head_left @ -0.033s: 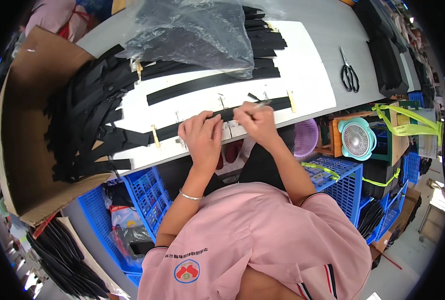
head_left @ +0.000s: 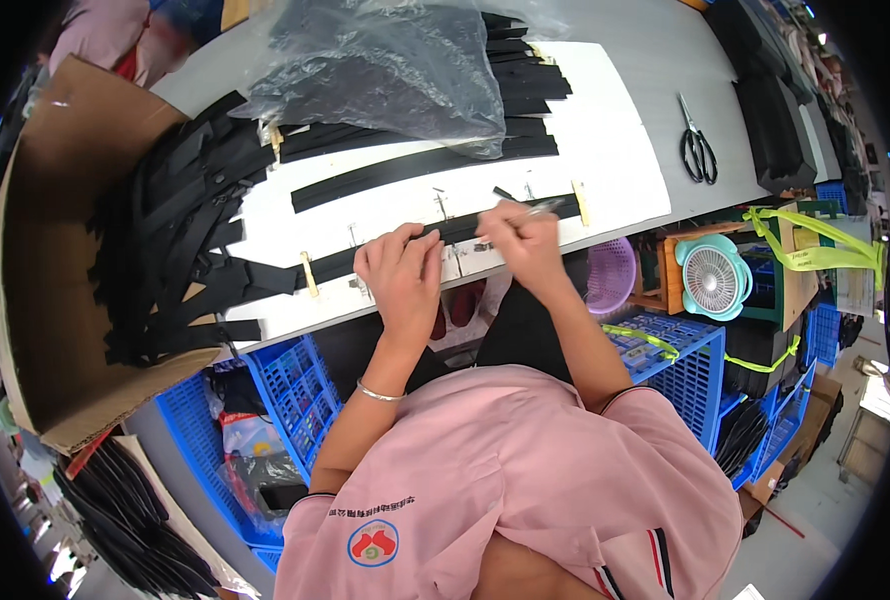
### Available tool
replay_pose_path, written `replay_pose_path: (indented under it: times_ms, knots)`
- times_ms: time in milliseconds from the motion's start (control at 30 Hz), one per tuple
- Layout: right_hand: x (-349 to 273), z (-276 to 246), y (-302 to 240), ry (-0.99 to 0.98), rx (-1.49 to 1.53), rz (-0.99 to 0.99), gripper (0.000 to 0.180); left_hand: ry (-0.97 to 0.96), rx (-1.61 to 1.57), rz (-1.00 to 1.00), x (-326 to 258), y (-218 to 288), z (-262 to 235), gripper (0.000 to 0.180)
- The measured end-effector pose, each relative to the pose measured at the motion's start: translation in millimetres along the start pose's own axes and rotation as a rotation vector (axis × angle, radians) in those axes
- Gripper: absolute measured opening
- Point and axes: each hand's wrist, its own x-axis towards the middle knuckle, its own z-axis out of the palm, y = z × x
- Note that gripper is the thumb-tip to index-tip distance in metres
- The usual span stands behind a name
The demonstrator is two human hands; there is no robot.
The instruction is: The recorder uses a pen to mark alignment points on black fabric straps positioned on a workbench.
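Observation:
A long black fabric strip [head_left: 555, 207] lies along the near edge of a white board [head_left: 620, 150]. My left hand [head_left: 400, 270] rests on it, with bent fingertips pressing it down and the thumb close beside them. My right hand [head_left: 527, 240] is closed round a slim pen-like tool [head_left: 545, 207], slightly blurred, whose shaft sticks out to the right over the strip. Pale clips [head_left: 309, 272] mark the board at both ends of the strip. A small dark piece [head_left: 503, 193] lies just beyond my right hand. Another black strip [head_left: 415, 170] lies farther back.
On the left stands a cardboard box [head_left: 60, 150] with a heap of black strips [head_left: 165, 240] spilling onto the board. A clear plastic bag [head_left: 385, 80] covers more strips at the back. Scissors [head_left: 698, 150] lie right. Below are blue crates [head_left: 690, 400] and a turquoise fan [head_left: 713, 280].
My right hand has shifted a little to the right along the strip with the pen-like tool. The left hand stays almost where it was.

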Motion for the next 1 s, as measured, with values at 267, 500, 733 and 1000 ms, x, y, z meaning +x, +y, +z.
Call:
replay_pose_path:
  times_ms: [267, 500, 733, 1000]
  knots:
    - [0, -67, 46, 0.257, 0.110, 0.245, 0.021, -0.030, 0.010, 0.018, 4, 10, 5, 0.016]
    - [0, -63, 51, 0.221, 0.035, 0.183, 0.021, -0.105, -0.163, 0.142, 30, 53, 42, 0.018]
    - [-1, -59, 57, 0.186, -0.013, 0.145, 0.021, -0.150, -0.188, 0.168, 39, 61, 73, 0.014]
    - [1, -55, 56, 0.231, -0.166, -0.004, 0.020, -0.132, -0.161, 0.159, 35, 61, 76, 0.014]
